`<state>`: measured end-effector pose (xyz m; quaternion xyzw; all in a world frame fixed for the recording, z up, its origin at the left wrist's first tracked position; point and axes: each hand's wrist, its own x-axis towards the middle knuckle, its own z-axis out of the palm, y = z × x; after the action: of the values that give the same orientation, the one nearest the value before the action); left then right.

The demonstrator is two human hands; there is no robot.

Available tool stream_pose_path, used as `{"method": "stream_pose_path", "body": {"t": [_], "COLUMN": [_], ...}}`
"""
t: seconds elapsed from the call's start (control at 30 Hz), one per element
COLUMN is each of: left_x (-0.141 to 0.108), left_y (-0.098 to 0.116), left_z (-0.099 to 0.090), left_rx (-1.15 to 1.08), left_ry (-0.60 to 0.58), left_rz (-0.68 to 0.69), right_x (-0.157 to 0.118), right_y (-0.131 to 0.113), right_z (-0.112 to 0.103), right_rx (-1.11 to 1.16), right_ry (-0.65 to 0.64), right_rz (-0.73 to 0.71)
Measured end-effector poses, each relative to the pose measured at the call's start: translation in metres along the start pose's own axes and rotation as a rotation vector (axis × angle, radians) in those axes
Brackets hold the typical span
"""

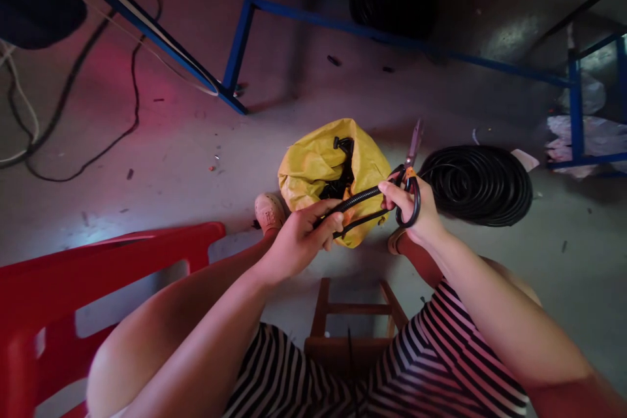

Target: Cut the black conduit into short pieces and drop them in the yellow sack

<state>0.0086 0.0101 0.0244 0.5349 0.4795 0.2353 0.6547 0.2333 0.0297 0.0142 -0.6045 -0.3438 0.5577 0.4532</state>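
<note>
Now the left hand (300, 235) pinches the tube (361, 198); the right hand (422, 209) holds it plus scissors (415, 142). The tube looks light, bendy, best held near each end.

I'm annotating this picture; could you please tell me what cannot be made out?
Head view:
Crinkled yellow sack: lower contents hidden by its folds.
Ribbed black tube: part covered by left hand.
Red plastic chair: cut off by left edge.
Dark floor scraps: too small to identify.
</note>
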Motion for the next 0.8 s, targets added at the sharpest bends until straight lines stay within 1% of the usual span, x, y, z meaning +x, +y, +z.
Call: {"method": "stream_pose_path", "body": {"t": [0.1,0.17,0.23,0.3,0.4,0.43,0.47,0.5,0.53,0.57,0.63,0.7,0.8], "left_x": [0.001,-0.001,-0.004,-0.007,-0.012,-0.012,-0.012,-0.012,-0.012,-0.011,-0.010,-0.010,-0.011], "left_y": [0.003,0.003,0.003,0.003,0.002,0.002,0.002,0.002,0.002,0.002,0.002,0.001,0.001], "left_z": [-0.002,-0.004,-0.008,-0.014,-0.026,-0.030,-0.032,-0.034,-0.035,-0.035,-0.034,-0.033,-0.030], "left_rx": [0.001,0.020,-0.011,-0.107,-0.225,-0.236,-0.233,-0.223,-0.209,-0.192,-0.150,-0.086,0.047], "left_ry": [0.011,-0.019,-0.023,0.026,0.126,0.151,0.174,0.197,0.220,0.244,0.281,0.299,0.308], "left_rz": [-0.015,-0.042,-0.064,-0.060,-0.008,0.010,0.028,0.046,0.061,0.074,0.088,0.089,0.079], "right_x": [-0.001,-0.001,0.000,0.001,-0.006,-0.012,-0.019,-0.028,-0.037,-0.047,-0.063,-0.072,-0.072], "right_y": [0.001,0.000,-0.002,-0.006,-0.012,-0.013,-0.014,-0.014,-0.013,-0.011,-0.005,0.003,0.013], "right_z": [0.001,-0.001,-0.005,-0.010,-0.015,-0.015,-0.014,-0.011,-0.008,-0.004,0.005,0.013,0.016], "right_rx": [0.012,-0.001,-0.024,-0.059,-0.118,-0.138,-0.156,-0.172,-0.191,-0.191,-0.183,-0.191,-0.233], "right_ry": [-0.015,-0.032,-0.080,-0.115,-0.085,-0.098,-0.142,-0.221,-0.326,-0.404,-0.525,-0.573,-0.597], "right_rz": [-0.006,0.004,0.040,0.049,-0.044,-0.072,-0.076,-0.064,-0.023,0.039,0.139,0.212,0.281]}}
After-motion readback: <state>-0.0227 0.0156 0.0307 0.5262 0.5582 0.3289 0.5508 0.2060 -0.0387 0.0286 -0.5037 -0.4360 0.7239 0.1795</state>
